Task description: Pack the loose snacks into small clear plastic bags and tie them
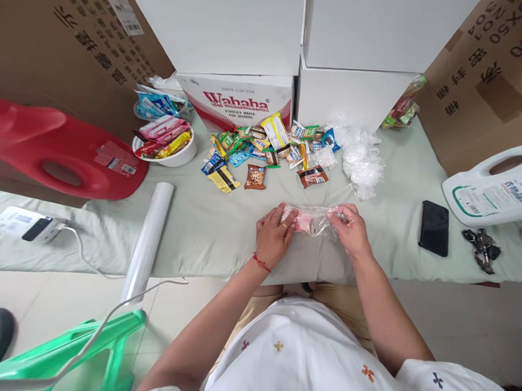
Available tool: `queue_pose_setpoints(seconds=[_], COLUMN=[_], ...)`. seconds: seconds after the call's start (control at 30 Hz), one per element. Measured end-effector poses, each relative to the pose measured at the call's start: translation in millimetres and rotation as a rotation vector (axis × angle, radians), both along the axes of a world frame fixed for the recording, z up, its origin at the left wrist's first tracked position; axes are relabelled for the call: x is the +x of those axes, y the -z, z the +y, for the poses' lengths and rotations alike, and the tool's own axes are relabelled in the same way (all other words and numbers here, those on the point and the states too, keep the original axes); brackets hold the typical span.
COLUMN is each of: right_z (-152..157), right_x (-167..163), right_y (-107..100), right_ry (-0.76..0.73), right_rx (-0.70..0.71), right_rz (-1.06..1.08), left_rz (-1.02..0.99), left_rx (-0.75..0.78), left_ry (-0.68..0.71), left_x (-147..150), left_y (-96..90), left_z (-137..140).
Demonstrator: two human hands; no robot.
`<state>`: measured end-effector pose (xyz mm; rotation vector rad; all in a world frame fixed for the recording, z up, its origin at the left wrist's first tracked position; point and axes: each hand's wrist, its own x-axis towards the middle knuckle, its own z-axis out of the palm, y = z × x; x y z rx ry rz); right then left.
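Between my hands a clear plastic bag (319, 222) is stretched over the cloth-covered table, with something pink (303, 221) showing in its left part. My left hand (276, 234) is closed on the bag's left side, its fingers lying over the pink part. The right end is pinched by my right hand (350, 229). Just beyond my hands is a pile of small wrapped snacks (263, 144). A brown cookie packet (256, 177) and a dark brown packet (312, 176) lie at its near edge. Crumpled clear plastic bags (362, 158) are heaped right of the pile.
A white bowl (178, 158) of packets stands at the left back, near a red jug (62, 148) and a white roll (149, 239). On the right are a black phone (434, 228), keys (482, 249) and a white detergent bottle (492, 190). A Wahaha carton (240, 99) stands behind.
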<state>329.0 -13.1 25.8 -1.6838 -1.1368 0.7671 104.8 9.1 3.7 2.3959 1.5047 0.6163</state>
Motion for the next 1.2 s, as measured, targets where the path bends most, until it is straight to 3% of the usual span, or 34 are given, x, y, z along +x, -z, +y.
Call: queue_pose_setpoints(seconds=[0.07,0.2,0.33,0.4,0.53,0.6,0.7,0.83,0.9,1.0,1.2], right_z=[0,1,11,18,26,22,8,-11,-15,-12,-28], right_x=[-3,-7,-22,-40,-87,-101,-104,-93,-91,-91,-84], right_y=[-1,-1,-14,-23,-34,-35,-28,-12,-5,1,13], right_ry=[0.034,0.021,0.129,0.058,-0.202,-0.285,-0.352,-0.361,-0.340,-0.324,-0.485], right_rx=[0.008,-0.117,0.034,0.054,-0.088,-0.127,-0.052,0.031,0.023,0.012,0.095], right_rz=[-0.002,-0.052,-0.392,-0.547,-0.781,-0.817,-0.807,-0.828,-0.849,-0.871,-0.865], left_rz=[0.003,0.012,0.035,0.046,-0.002,-0.105,-0.368,-0.772,-0.879,-0.758,-0.358], left_rx=[0.004,0.003,0.006,0.000,-0.040,-0.090,-0.206,-0.379,-0.457,-0.491,-0.275], left_ry=[-0.006,-0.020,-0.002,0.009,-0.024,-0.033,0.060,0.103,0.110,0.185,0.190], left_x=[1,2,7,11,15,13,4,-11,-14,-10,3], left_y=[0.4,1.1,-3.1,-5.4,-3.5,0.5,6.3,5.0,-1.0,-10.9,-4.4], left_z=[0,-1,-5,-8,-10,-8,-5,-3,-1,7,16])
